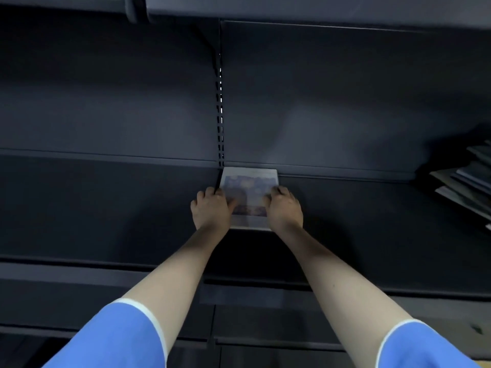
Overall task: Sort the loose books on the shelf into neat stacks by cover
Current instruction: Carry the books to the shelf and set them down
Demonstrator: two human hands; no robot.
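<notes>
A stack of books (pixel 249 187) with a pale cover bearing a bluish-purple picture lies flat on the dark shelf (pixel 106 208), against the back panel near the slotted upright. My left hand (pixel 211 209) grips the stack's left edge and my right hand (pixel 283 208) grips its right edge, thumbs on the top cover, fingers curled over the sides. A heap of loose books (pixel 467 181) with dark and light covers lies askew at the far right of the same shelf.
A slotted metal upright (pixel 220 115) runs down the back panel just left of the stack. Another shelf (pixel 318 9) hangs overhead. The shelf's front lip (pixel 79 272) crosses below my forearms, with lower shelving beneath.
</notes>
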